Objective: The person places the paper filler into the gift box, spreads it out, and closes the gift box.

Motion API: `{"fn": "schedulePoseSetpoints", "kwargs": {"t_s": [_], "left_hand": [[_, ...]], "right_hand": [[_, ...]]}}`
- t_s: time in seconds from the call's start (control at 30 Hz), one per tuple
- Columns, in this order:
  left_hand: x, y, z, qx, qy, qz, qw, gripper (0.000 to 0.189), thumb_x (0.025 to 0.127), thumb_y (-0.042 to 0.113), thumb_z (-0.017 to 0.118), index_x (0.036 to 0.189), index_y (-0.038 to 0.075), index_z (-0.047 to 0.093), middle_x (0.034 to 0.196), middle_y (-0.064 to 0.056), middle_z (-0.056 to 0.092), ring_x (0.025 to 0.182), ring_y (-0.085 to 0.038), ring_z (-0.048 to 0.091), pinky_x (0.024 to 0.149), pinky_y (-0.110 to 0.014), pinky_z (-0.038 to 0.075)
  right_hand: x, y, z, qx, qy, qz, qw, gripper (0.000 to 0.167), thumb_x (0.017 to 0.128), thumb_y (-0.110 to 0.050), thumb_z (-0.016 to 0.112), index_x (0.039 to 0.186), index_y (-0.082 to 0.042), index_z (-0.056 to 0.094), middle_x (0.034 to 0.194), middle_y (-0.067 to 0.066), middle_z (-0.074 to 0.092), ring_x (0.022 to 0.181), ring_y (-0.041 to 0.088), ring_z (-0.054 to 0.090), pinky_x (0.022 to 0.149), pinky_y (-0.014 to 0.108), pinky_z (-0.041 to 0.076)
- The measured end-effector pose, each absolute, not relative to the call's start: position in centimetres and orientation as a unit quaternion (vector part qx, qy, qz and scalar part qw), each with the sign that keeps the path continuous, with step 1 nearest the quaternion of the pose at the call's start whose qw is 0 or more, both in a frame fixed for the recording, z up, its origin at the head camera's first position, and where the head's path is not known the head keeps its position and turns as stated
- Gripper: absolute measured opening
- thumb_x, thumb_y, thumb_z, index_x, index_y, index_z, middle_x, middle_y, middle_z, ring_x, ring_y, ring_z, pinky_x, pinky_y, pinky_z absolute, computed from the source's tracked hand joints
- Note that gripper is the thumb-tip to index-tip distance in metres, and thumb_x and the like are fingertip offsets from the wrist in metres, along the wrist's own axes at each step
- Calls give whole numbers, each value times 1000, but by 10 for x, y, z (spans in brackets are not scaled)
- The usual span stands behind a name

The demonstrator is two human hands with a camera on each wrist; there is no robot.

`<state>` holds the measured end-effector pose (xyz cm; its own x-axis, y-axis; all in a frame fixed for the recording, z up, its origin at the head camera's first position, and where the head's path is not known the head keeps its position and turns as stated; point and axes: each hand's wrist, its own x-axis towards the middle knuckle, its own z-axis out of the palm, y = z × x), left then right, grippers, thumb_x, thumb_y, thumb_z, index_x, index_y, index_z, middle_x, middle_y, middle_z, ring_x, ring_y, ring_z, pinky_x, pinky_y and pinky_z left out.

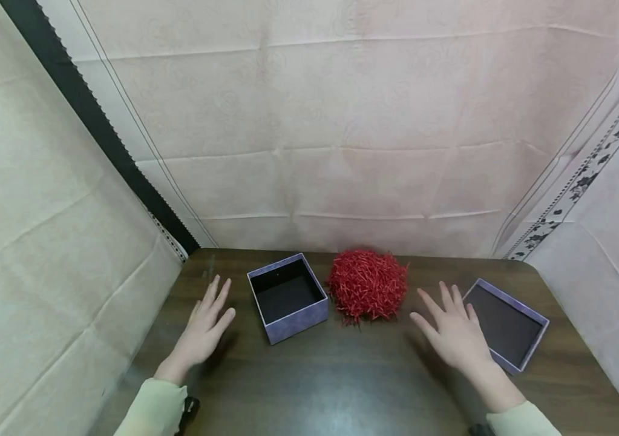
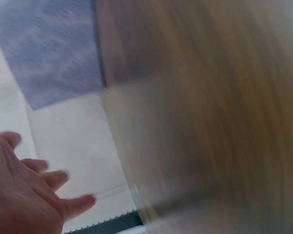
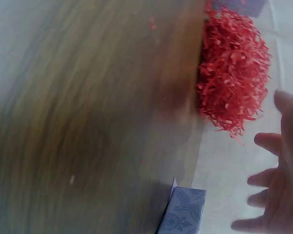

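The purple box (image 1: 298, 321) looks light and fairly stiff, probably card, so opposite outer walls seem the best hold; a hard squeeze could bow them. Just to its right sits the red shredded paper (image 1: 368, 284), which should be weightless, springy and apt to shed strands (a few already lie loose), so scooping from beneath with spread fingers would suit it better than pinching. Both hands are relaxed and hold nothing: the left hand (image 1: 203, 330) is to the left of the box, the right hand (image 1: 456, 336) well to its right, past the paper. Farther right of the box lies the shallow lid (image 1: 507, 324), hollow side up, partly behind that hand; I cannot tell whether they touch. The paper blocks the right hand's straight path to the box, and a pale cloth (image 1: 342, 121) hangs behind it.
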<state>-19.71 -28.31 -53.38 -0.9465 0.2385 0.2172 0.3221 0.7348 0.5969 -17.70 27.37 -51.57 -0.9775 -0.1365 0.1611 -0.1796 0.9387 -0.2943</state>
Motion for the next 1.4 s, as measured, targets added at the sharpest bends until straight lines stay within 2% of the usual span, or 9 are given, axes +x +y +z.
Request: {"fn": "schedulePoseSetpoints", "kwargs": {"t_s": [0.13, 0.2, 0.27, 0.37, 0.53, 0.7, 0.93, 1.17, 1.4], "left_hand": [[-191, -265, -531, -130, -890, -428, 83, 62, 116, 28, 49, 172, 14, 25, 178, -11, 18, 160, -42, 20, 129, -48, 20], [-189, -252, -530, -112, -874, -463, 94, 61, 115, 27, 51, 170, 10, 29, 175, -13, 25, 159, -39, 27, 125, -27, 23], [-186, -239, -530, -91, -862, -488, 99, 61, 115, 28, 53, 169, 9, 33, 173, -14, 29, 156, -38, 34, 119, -17, 24], [-181, -218, -532, -69, -846, -521, 92, 63, 113, 27, 57, 168, 7, 34, 172, -16, 32, 151, -38, 42, 119, -30, 34], [-176, -194, -539, -47, -823, -560, 76, 69, 109, 17, 65, 167, 2, 32, 172, -19, 31, 150, -38, 43, 119, -55, 37], [-176, -187, -543, -37, -803, -590, 75, 74, 107, 14, 68, 169, 4, 29, 168, -23, 37, 146, -39, 49, 114, -51, 45], [-176, -184, -542, -36, -793, -602, 89, 75, 104, 6, 69, 169, 5, 30, 162, -27, 45, 141, -43, 53, 103, -25, 51], [-179, -185, -538, -37, -789, -607, 92, 74, 102, 0, 69, 167, 2, 34, 169, -21, 36, 146, -41, 47, 112, -49, 46], [-185, -193, -535, -21, -807, -586, 73, 74, 102, 0, 66, 168, 7, 34, 172, -13, 34, 147, -36, 47, 111, -36, 49]], "right_hand": [[-177, 274, -516, 79, -975, 188, 91, 64, 110, -55, 53, 157, -12, 56, 160, 32, 44, 149, 58, 35, 111, 79, 33], [-175, 273, -516, 71, -969, 217, 97, 60, 111, -51, 54, 154, -9, 59, 157, 31, 49, 145, 57, 41, 108, 77, 38], [-172, 272, -515, 55, -961, 250, 101, 58, 111, -50, 53, 152, -9, 60, 156, 29, 51, 143, 56, 46, 108, 76, 40], [-168, 265, -514, 33, -946, 300, 119, 54, 112, -46, 53, 150, -8, 62, 155, 27, 54, 140, 54, 51, 108, 75, 41], [-167, 248, -512, 24, -918, 360, 165, 46, 112, -38, 58, 145, -7, 66, 149, 23, 61, 137, 48, 56, 110, 69, 43], [-168, 234, -511, 18, -908, 385, 166, 45, 112, -36, 57, 145, -7, 66, 147, 19, 64, 137, 44, 58, 111, 67, 44], [-170, 228, -516, 17, -907, 396, 143, 44, 112, -36, 57, 145, -8, 66, 147, 18, 64, 137, 44, 57, 111, 66, 44], [-172, 228, -520, 23, -910, 391, 138, 43, 112, -35, 58, 144, -9, 67, 146, 18, 65, 136, 45, 58, 108, 67, 45], [-173, 227, -518, 33, -910, 393, 127, 44, 112, -35, 58, 145, -8, 66, 145, 18, 65, 136, 44, 59, 109, 67, 45]]}}
